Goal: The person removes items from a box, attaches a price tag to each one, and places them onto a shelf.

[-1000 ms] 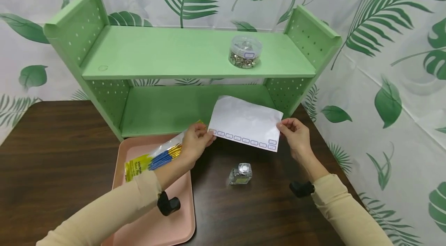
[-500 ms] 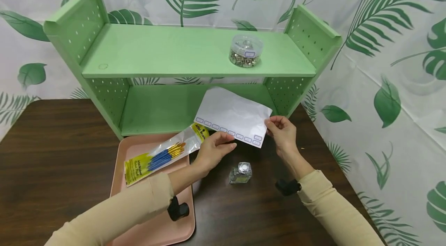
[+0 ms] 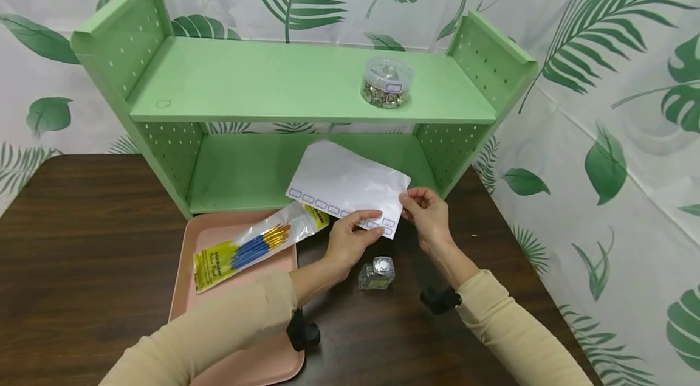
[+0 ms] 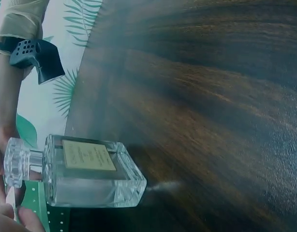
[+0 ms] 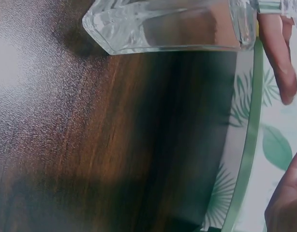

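Observation:
My right hand (image 3: 429, 219) pinches the right edge of a white sheet of labels (image 3: 344, 176). Small blue-outlined labels run along its lower edge, with another above the row's right end. The sheet hangs tilted before the lower shelf. The left hand (image 3: 350, 243) is at its lower right corner, thumb and index finger at the labels; whether they pinch is unclear. Below the hands a clear glass bottle (image 3: 376, 273) with a clear cap stands on the table. In the left wrist view the bottle (image 4: 90, 169) shows a pale yellow label; left fingertips (image 4: 30, 220) are by the sheet's edge.
A green two-level shelf (image 3: 246, 82) bears a round clear jar (image 3: 387, 83) of small metal pieces on top. To the left, a pink tray (image 3: 213, 222) carries a packet of brushes (image 3: 257, 246) that reaches past its right edge. A leaf-patterned sheet hangs behind.
The right hand and the sheet have moved left. The left hand has let go of the sheet's lower left corner and moved right along the lower edge to the right-hand labels.

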`<action>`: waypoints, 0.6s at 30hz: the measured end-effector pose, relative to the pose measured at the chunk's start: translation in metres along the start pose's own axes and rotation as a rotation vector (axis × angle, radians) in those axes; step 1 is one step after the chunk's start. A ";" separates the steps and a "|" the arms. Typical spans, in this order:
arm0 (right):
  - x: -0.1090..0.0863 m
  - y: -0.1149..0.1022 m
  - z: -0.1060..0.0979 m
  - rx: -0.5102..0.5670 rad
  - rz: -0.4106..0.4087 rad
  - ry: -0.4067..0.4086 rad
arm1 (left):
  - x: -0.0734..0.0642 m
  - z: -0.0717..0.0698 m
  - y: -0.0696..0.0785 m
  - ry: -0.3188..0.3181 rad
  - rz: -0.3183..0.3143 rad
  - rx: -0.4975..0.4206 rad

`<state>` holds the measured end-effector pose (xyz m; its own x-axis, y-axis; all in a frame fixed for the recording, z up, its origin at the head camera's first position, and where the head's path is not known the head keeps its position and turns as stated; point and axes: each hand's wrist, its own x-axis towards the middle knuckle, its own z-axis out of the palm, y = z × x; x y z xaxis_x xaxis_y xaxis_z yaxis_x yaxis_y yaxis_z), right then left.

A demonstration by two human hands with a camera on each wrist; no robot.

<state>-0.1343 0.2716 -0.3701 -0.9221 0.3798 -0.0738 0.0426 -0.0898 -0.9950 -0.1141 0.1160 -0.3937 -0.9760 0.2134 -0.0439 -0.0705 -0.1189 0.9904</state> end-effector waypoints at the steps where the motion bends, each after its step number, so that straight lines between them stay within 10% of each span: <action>1: 0.000 0.000 0.000 0.002 0.005 -0.005 | 0.000 0.001 0.000 0.008 -0.003 -0.009; 18: -0.004 0.002 0.002 0.038 0.081 -0.044 | 0.000 0.000 -0.002 0.029 0.035 0.090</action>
<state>-0.1313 0.2683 -0.3715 -0.9324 0.3288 -0.1502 0.1042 -0.1535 -0.9826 -0.1143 0.1164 -0.3958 -0.9833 0.1819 -0.0119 -0.0190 -0.0374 0.9991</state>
